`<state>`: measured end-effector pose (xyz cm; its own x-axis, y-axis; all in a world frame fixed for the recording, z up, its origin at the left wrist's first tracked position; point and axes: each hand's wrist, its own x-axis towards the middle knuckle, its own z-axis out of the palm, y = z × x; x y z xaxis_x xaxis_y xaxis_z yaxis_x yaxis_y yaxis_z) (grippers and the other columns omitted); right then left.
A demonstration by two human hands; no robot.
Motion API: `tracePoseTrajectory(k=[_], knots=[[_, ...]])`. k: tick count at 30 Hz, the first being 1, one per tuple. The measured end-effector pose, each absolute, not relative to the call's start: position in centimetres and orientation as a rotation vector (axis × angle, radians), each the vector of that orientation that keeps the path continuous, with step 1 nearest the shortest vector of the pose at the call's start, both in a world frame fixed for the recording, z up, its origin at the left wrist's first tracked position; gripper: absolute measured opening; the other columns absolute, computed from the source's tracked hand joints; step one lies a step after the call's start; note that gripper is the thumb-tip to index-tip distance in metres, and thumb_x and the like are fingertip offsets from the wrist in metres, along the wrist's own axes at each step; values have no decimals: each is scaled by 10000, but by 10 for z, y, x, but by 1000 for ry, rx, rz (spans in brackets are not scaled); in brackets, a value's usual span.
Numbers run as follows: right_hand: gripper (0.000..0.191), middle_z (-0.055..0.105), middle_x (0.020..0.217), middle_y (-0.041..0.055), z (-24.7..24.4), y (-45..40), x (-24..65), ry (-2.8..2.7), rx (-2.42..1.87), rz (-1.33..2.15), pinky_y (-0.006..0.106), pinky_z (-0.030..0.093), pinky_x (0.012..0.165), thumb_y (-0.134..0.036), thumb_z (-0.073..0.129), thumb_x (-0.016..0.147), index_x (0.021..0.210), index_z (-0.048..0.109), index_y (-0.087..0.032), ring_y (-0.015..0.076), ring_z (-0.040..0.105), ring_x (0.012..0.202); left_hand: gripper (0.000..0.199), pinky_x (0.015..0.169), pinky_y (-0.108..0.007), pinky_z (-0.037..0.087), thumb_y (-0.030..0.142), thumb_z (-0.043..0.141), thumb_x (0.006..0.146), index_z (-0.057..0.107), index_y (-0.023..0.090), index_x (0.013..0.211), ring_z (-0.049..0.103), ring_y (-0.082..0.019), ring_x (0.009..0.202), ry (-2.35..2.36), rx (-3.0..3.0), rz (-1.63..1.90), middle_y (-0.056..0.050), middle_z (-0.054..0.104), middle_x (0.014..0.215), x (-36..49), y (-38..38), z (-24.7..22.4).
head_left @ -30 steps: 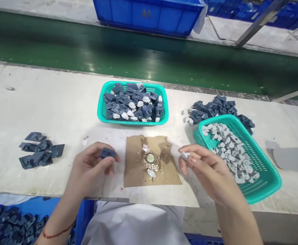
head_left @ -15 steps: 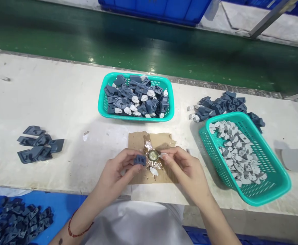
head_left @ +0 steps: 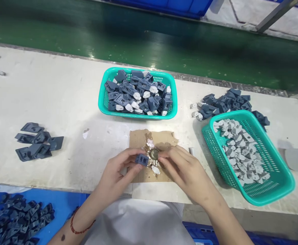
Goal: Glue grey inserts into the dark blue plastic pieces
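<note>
My left hand pinches a dark blue-grey plastic part with square openings, just left of a small round dish. My right hand is closed, thumb and fingertips together at the dish's right edge. The small white plastic part seen in that pinch a moment ago is now hidden by the fingers. Another small white plastic part lies below the dish, on a piece of brown cardboard with shiny wet smears around the dish.
A green basket of dark parts with white ends stands behind the cardboard. To the right, another green basket holds white parts, with a dark pile behind it. Several dark parts lie left; more sit lower left on blue.
My right hand has moved its fingertips left and turned down to the dish, covering the white part it pinches. My left hand keeps its hold on the dark part. The view has shifted slightly.
</note>
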<state>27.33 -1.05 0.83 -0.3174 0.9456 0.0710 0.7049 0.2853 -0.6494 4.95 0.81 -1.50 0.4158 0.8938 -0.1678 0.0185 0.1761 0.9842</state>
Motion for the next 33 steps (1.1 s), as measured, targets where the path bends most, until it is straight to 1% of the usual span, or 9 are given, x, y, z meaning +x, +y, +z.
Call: tracePoseTrajectory(k=[6, 9, 11, 15, 18, 21, 23, 27, 33], knots=[[107, 705, 945, 43, 5, -15, 275, -1903, -1493, 825, 308, 525, 779, -171, 535, 1033, 999, 630, -204, 194, 672, 894, 153, 810, -229, 557, 210, 784, 858, 744, 221, 1005, 714, -170, 926, 1031, 1157, 864, -40, 779, 980, 52, 12, -4], [105, 741, 1004, 21, 3, -19, 276, -1570, -1540, 981, 262, 542, 745, -238, 634, 991, 1080, 688, -249, 157, 687, 847, 237, 727, -209, 564, 230, 806, 844, 741, 230, 1072, 730, -161, 869, 967, 1006, 870, -50, 799, 973, 54, 15, -1], [133, 752, 921, -2, 3, -21, 276, -1372, -1500, 1078, 228, 545, 685, -247, 688, 951, 1079, 717, -265, 131, 682, 755, 247, 721, -183, 570, 231, 810, 845, 745, 242, 1082, 734, -139, 853, 895, 911, 872, -40, 804, 956, 56, 17, -2], [111, 682, 659, -54, 4, -23, 273, -1175, -1384, 1172, 164, 522, 591, -200, 752, 881, 971, 753, -265, 94, 653, 618, 185, 764, -175, 590, 199, 838, 814, 730, 238, 959, 730, -105, 823, 772, 731, 866, 4, 778, 925, 60, 20, -6], [137, 733, 775, -41, 6, -26, 267, -1186, -1345, 1125, 162, 547, 636, -167, 773, 861, 947, 749, -272, 96, 689, 694, 215, 737, -180, 609, 229, 853, 804, 708, 253, 962, 747, -106, 768, 762, 612, 815, 24, 773, 884, 61, 21, -7], [179, 765, 950, -21, 9, -28, 261, -1318, -1319, 1004, 194, 571, 773, -119, 743, 888, 978, 723, -272, 118, 716, 876, 270, 695, -150, 614, 303, 859, 802, 744, 264, 1043, 773, -118, 745, 819, 560, 768, 19, 791, 834, 59, 20, -4], [210, 764, 983, -11, 13, -28, 258, -1439, -1268, 920, 218, 566, 851, -79, 715, 902, 1009, 701, -259, 129, 711, 954, 269, 663, -122, 607, 330, 875, 781, 778, 245, 1018, 777, -116, 717, 848, 545, 758, 10, 796, 779, 58, 20, -2], [207, 748, 996, 34, 19, -23, 253, -1632, -1154, 788, 235, 569, 855, -39, 684, 913, 1040, 673, -202, 144, 709, 951, 299, 597, -93, 586, 367, 920, 712, 798, 215, 938, 755, -99, 600, 883, 504, 723, -7, 788, 674, 59, 21, 1], [168, 734, 986, 78, 22, -18, 251, -1736, -1142, 700, 265, 576, 830, -28, 646, 933, 1039, 661, -158, 163, 707, 919, 361, 577, -116, 595, 383, 943, 665, 769, 185, 911, 758, -117, 590, 906, 498, 718, -9, 787, 669, 63, 21, 3]])
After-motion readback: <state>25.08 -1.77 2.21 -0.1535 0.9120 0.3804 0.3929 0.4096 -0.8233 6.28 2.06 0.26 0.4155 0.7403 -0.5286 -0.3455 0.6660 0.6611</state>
